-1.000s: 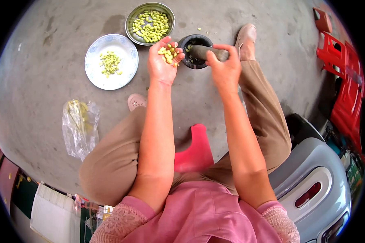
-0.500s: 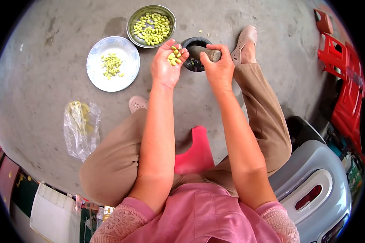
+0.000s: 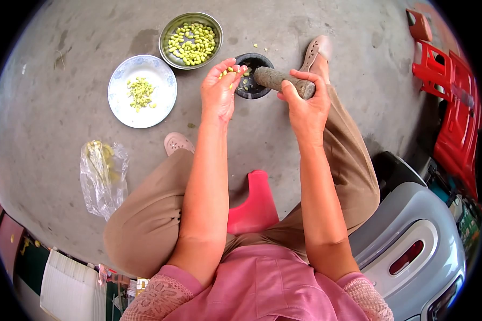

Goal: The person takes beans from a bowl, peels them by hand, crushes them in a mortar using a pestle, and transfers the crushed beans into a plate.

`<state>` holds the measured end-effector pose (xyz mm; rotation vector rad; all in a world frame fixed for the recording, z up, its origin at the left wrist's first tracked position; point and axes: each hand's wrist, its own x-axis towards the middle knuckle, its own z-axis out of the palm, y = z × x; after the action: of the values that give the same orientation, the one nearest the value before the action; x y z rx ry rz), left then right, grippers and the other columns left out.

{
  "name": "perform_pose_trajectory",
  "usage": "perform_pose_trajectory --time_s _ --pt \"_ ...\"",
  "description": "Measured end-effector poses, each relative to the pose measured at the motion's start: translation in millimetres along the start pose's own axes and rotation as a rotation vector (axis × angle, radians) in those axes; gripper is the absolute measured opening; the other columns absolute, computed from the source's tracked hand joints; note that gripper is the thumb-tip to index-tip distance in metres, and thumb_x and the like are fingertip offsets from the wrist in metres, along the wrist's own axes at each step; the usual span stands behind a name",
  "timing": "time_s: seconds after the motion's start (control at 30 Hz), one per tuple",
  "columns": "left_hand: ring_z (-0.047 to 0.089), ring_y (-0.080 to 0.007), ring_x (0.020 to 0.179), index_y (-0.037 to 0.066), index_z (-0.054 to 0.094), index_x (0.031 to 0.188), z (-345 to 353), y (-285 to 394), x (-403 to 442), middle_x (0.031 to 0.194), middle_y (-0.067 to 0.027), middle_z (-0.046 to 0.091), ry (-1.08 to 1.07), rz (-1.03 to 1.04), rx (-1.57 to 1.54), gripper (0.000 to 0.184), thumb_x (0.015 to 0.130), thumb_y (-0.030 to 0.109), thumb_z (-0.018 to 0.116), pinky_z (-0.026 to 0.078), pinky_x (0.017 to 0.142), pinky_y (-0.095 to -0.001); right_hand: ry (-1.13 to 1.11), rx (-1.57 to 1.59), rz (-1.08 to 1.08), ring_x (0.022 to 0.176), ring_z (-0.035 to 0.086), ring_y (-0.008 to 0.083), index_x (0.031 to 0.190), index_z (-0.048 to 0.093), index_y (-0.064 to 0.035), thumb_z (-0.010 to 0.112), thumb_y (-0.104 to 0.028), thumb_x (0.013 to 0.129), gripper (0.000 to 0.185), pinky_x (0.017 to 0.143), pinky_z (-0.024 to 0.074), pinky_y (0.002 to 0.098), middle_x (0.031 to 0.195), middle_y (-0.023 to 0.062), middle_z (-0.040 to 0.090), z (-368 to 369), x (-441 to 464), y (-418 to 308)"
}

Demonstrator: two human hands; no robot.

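My left hand [image 3: 218,99] is cupped beside the dark mortar [image 3: 255,96], its fingers curled round several green beans [image 3: 229,73]. One bean shows at its fingertips, over the near-left rim. In my right hand [image 3: 309,115] is a thick stone pestle [image 3: 276,78], gripped at one end. It lies tilted, its other end over the mortar's right side. Some greenish bits show inside the mortar. Behind my left hand stands a metal bowl [image 3: 164,33] of whole green beans [image 3: 194,45]. To its left, a white plate [image 3: 124,112] holds a small heap of broken green beans [image 3: 141,94].
A clear plastic bag [image 3: 103,190] with yellowish-green contents lies on the floor at left. Between my legs is a red plastic stool [image 3: 257,206]. Red plastic furniture [image 3: 460,139] and a grey plastic object [image 3: 450,230] stand at right. A few crumbs lie beyond the mortar.
My right hand has moved right and slightly toward me, drawing the pestle partly out of the mortar. My left hand's fingers have curled in more over the beans.
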<state>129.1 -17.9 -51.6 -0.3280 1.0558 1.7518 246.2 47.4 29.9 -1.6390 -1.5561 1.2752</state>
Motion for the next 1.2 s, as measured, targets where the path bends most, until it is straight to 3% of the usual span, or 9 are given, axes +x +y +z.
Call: perform_pose_trajectory --time_s 0.27,0.37,0.57,0.67,0.83,0.9,0.97,1.03,1.2 --pt "0.055 -0.0194 0.068 0.000 0.049 0.102 -3.8 13.4 3.2 0.080 -0.0083 0.053 0.120 0.013 -0.178 0.022 0.081 -0.001 0.047 0.052 0.068 -0.0365 0.009 -0.053 -0.188 0.071 0.056 0.0128 0.088 0.055 -0.0053 0.066 -0.010 0.067 0.023 0.065 0.0451 0.0265 0.080 0.0055 0.059 12.6 -5.9 -12.2" --pt "0.056 -0.0197 0.067 -0.001 0.049 0.100 -8.2 12.9 3.1 0.079 -0.0089 0.053 0.125 0.006 -0.207 0.019 0.081 0.001 0.047 0.052 0.067 -0.0361 -0.033 -0.271 -0.318 0.073 0.060 0.0255 0.088 0.055 -0.0063 0.067 -0.012 0.065 0.026 0.066 0.0460 0.0313 0.080 0.0131 0.060 42.9 8.0 36.4" --pt "0.056 -0.0211 0.068 0.001 0.051 0.099 -8.6 18.5 3.1 0.078 -0.0097 0.054 -0.049 -0.058 -0.227 0.018 0.083 0.008 0.049 0.051 0.069 -0.0383 0.017 -0.253 -0.249 0.065 0.058 0.0175 0.088 0.055 -0.0061 0.065 -0.010 0.066 0.024 0.062 0.0456 0.0288 0.072 0.0078 0.059 21.5 -5.5 14.2" --pt "0.055 -0.0198 0.065 0.001 0.052 0.096 -11.0 19.7 1.5 0.076 -0.0086 0.054 -0.028 -0.060 -0.224 0.016 0.083 0.010 0.051 0.052 0.063 -0.0353 0.015 -0.054 -0.036 0.064 0.051 0.0070 0.088 0.056 -0.0057 0.064 -0.006 0.068 0.021 0.060 0.0441 0.0219 0.072 0.0009 0.057 2.5 -13.8 4.8" --pt "0.055 -0.0172 0.061 0.003 0.053 0.089 -10.9 18.8 2.2 0.073 -0.0066 0.054 0.108 -0.031 -0.175 0.012 0.081 0.011 0.057 0.051 0.054 -0.0301 0.021 -0.041 -0.077 0.069 0.054 0.0101 0.089 0.055 -0.0060 0.065 -0.007 0.067 0.023 0.065 0.0453 0.0245 0.079 0.0037 0.059 21.0 -0.7 19.6" --pt "0.055 -0.0163 0.059 0.004 0.053 0.087 -9.9 16.6 3.0 0.072 -0.0060 0.054 0.127 -0.023 -0.167 0.012 0.080 0.011 0.059 0.050 0.052 -0.0289 0.039 -0.237 -0.337 0.070 0.057 0.0149 0.088 0.055 -0.0057 0.065 -0.009 0.066 0.025 0.067 0.0462 0.0273 0.080 0.0076 0.060 40.7 8.4 39.1" --pt "0.054 -0.0151 0.057 0.005 0.053 0.084 -11.4 13.9 3.1 0.070 -0.0057 0.054 0.129 -0.051 -0.121 0.012 0.078 0.010 0.061 0.050 0.051 -0.0277 0.057 -0.264 -0.364 0.067 0.058 0.0193 0.087 0.055 -0.0049 0.065 -0.011 0.065 0.026 0.066 0.0468 0.0293 0.077 0.0104 0.060 40.0 13.8 38.5" --pt "0.053 -0.0134 0.055 0.004 0.054 0.087 -7.7 11.1 0.4 0.069 -0.0051 0.054 0.141 -0.083 -0.061 0.013 0.080 0.013 0.060 0.048 0.048 -0.0252 -0.044 -0.134 -0.042 0.064 0.057 0.0167 0.087 0.054 -0.0048 0.065 -0.010 0.065 0.025 0.063 0.0469 0.0282 0.073 0.0082 0.060 30.1 15.9 32.4" --pt "0.047 -0.0087 0.045 0.002 0.057 0.093 -2.6 5.0 -2.8 0.067 -0.0044 0.052 0.110 -0.139 0.294 0.022 0.082 0.021 0.056 0.041 0.038 -0.0223 0.004 0.082 0.021 0.057 0.053 0.0070 0.087 0.054 -0.0050 0.062 -0.003 0.069 0.020 0.052 0.0424 0.0214 0.068 0.0039 0.057 7.3 5.6 4.0"
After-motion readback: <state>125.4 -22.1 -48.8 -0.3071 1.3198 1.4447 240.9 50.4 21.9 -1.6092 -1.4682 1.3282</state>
